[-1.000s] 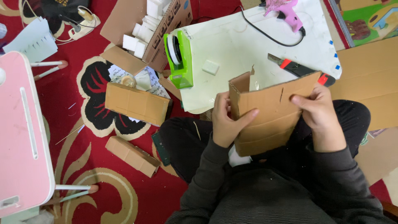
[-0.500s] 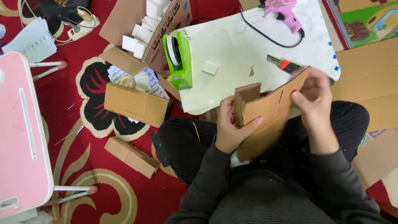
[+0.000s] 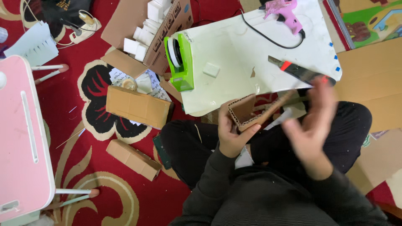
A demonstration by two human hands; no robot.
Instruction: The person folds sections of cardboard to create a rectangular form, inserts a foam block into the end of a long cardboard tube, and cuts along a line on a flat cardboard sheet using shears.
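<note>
Looking down from the head camera: a person sits cross-legged in dark clothes on a red carpet (image 3: 71, 104) with a black and beige pattern.
Left hand: the left hand (image 3: 231, 134) is closed around a folded cardboard piece (image 3: 251, 112), the thumb on its near face and the fingers behind it.
Cardboard piece: it is above the lap, just in front of the near edge of the white board (image 3: 251, 54), and it is seen edge-on, so the corrugated layer shows.
Right hand: the right hand (image 3: 312, 125) is blurred, with the fingers spread and nothing in it; it is near the right end of the cardboard piece, and I cannot tell if it touches it.
White board: it lies flat on the carpet and carries a green tape dispenser (image 3: 180, 62) at its left edge, a pink glue gun (image 3: 287, 10) with a black cable at the far side, a utility knife (image 3: 299, 71) near the right hand, and a small white foam block (image 3: 211, 69).
Floor on the left: a closed cardboard box (image 3: 138, 106) and a smaller long box (image 3: 134, 159) lie on the carpet, well apart from the hands.
Far left: an open cardboard box (image 3: 161, 29) holds white foam pieces.
Left edge: a pink folding table (image 3: 21, 138) stands on white legs.
Right side: large flat cardboard sheets (image 3: 372, 79) cover the floor.
</note>
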